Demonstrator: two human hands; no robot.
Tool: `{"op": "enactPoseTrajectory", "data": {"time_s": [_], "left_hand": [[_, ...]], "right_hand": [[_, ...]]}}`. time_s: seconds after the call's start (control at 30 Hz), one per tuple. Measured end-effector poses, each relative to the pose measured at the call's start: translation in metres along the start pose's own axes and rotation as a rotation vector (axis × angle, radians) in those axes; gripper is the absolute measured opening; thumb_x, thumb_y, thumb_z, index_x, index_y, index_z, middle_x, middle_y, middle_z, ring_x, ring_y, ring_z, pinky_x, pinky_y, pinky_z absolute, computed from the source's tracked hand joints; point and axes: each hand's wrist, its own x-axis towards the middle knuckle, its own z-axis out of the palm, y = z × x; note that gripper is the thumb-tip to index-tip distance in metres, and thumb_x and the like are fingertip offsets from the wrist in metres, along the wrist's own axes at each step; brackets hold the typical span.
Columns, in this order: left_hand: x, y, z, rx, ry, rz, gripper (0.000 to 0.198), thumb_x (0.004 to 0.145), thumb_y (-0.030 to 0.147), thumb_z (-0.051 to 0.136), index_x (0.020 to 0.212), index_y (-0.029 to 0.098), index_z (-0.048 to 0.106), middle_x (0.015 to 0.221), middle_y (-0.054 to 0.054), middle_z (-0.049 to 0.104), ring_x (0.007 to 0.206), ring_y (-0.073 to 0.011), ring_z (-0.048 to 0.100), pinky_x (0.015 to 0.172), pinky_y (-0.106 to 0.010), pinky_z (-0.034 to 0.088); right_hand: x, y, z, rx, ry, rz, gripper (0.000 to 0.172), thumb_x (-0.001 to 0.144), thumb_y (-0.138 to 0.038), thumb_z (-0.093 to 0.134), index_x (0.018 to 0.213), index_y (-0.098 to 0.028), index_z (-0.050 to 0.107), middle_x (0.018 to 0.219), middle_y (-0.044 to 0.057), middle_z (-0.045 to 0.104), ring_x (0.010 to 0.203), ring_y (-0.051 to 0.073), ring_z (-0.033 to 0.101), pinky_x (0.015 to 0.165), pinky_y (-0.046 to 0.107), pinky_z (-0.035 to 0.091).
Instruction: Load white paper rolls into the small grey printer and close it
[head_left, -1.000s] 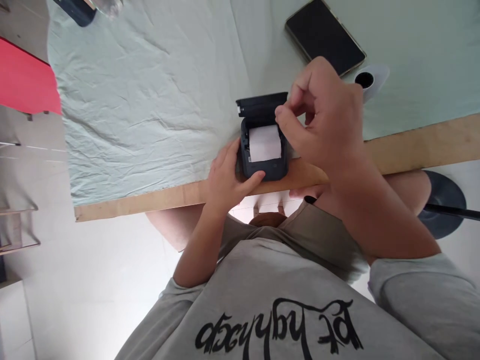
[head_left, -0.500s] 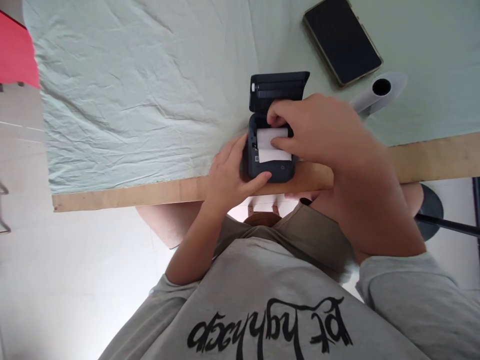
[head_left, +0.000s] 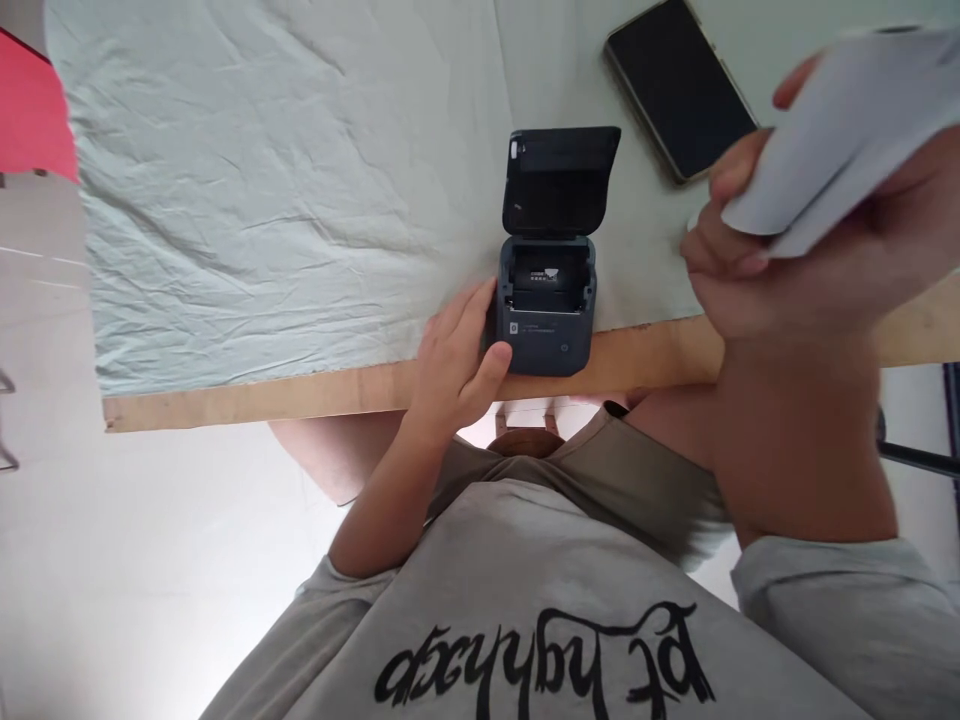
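A small dark-blue portable label printer (head_left: pixel 546 345) sits at the table's front edge with its lid (head_left: pixel 561 185) tipped back. Its paper compartment shows a dark floor with a small white print, and no roll in it. Along the printer's left side lie the fingers of my left hand (head_left: pixel 457 365), the thumb against its front left corner, so the hand steadies it. Raised at the right, my right hand (head_left: pixel 817 270) is closed around a white paper roll (head_left: pixel 832 130) with a loose end. This hand is slightly blurred, and some of its fingers are hidden behind the paper.
A dark phone (head_left: pixel 682 90) in a clear case lies beyond the printer to the right. Pale green cloth (head_left: pixel 285 200) covers the table, with a bare wooden strip (head_left: pixel 300 390) along the front. Something pink (head_left: pixel 34 110) hangs at the far left. My legs are under the table edge.
My right hand has lifted the white paper roll out of the printer and moved right and up with it. The printer's lid leans further back. My left thumb has slid back to the corner.
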Motion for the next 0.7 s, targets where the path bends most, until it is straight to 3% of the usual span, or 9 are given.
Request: {"op": "enactPoseTrajectory", "data": {"time_s": [0.13,0.23,0.37,0.47,0.53,0.7], "left_hand": [[-0.001,-0.002,0.001,-0.009,0.022,0.029,0.082,0.111,0.073,0.016,0.157,0.015,0.050,0.154,-0.019,0.063,0.142,-0.0324,0.060,0.116,-0.044,0.046],[0.000,0.000,0.000,-0.008,0.022,0.025,0.082,0.111,0.073,0.016,0.157,0.016,0.050,0.154,-0.019,0.063,0.141,-0.0318,0.061,0.115,-0.045,0.046],[0.001,0.003,-0.001,-0.006,0.014,0.007,0.081,0.110,0.074,0.015,0.157,0.018,0.050,0.152,-0.018,0.064,0.139,-0.0315,0.061,0.115,-0.045,0.047],[0.002,0.003,0.000,0.013,0.011,0.007,0.079,0.111,0.072,0.018,0.157,0.016,0.050,0.151,-0.019,0.065,0.138,-0.0321,0.062,0.115,-0.046,0.048],[0.002,0.002,0.001,0.054,0.006,-0.003,0.075,0.111,0.070,0.025,0.156,0.015,0.050,0.150,-0.019,0.065,0.138,-0.0327,0.062,0.114,-0.047,0.049],[0.003,0.000,0.002,0.115,0.000,-0.020,0.069,0.111,0.064,0.036,0.157,0.014,0.049,0.151,-0.020,0.065,0.138,-0.0332,0.062,0.114,-0.049,0.050]], "right_hand": [[-0.002,0.031,0.001,0.171,0.135,0.026,0.025,0.068,-0.045,0.074,0.082,-0.033,0.056,0.069,-0.002,0.051,0.053,0.017,0.043,0.040,0.032,0.025],[-0.003,0.050,0.007,-0.005,0.176,-0.043,0.033,0.079,-0.043,0.079,0.076,-0.030,0.050,0.063,-0.005,0.049,0.046,0.011,0.034,0.043,0.031,0.029],[-0.003,0.063,0.004,-0.440,0.080,-0.197,0.048,0.086,-0.054,0.082,0.071,-0.028,0.044,0.063,-0.002,0.052,0.059,0.016,0.048,0.061,0.038,0.043],[-0.001,0.068,-0.001,-0.685,0.030,-0.294,0.037,0.087,-0.051,0.083,0.083,-0.028,0.055,0.086,0.006,0.068,0.083,0.025,0.062,0.078,0.044,0.050],[0.000,0.073,-0.003,-0.792,-0.016,-0.286,0.030,0.087,-0.044,0.084,0.100,-0.028,0.061,0.106,0.011,0.073,0.099,0.030,0.066,0.085,0.047,0.051],[-0.007,0.072,-0.005,-0.947,-0.165,-0.207,0.034,0.092,-0.032,0.076,0.122,-0.027,0.062,0.120,0.013,0.075,0.108,0.034,0.069,0.091,0.052,0.054]]}}
